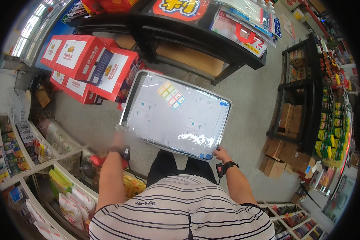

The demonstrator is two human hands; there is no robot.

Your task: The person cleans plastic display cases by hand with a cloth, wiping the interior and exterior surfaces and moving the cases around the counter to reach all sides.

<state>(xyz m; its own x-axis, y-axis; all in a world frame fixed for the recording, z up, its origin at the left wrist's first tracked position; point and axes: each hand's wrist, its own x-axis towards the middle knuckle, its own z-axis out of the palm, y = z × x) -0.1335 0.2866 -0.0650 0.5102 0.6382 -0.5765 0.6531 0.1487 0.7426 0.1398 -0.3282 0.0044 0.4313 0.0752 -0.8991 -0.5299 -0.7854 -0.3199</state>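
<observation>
A shallow rectangular metal-rimmed tray or panel point(156, 126) lies in front of my body, tilted in the view. Glossy clear film with blue tape pieces point(205, 156) at its right corners covers its pale face. A sheet of coloured squares point(171, 94) shows near the far side of that face. My right hand point(223, 154) grips the near right corner, its thumb and fingers on the rim. By the left corner is my left hand point(118, 137), blurred, so its grip on the rim is unclear. Each wrist wears a strapped device with a cable.
Red beer cartons point(76, 58) are stacked at the far left, close to the tray. Beyond the tray stands a black wooden display table point(195, 33). Store shelving point(45, 162) runs along my left side. Cardboard boxes point(283, 150) sit under a black rack point(306, 99) at right.
</observation>
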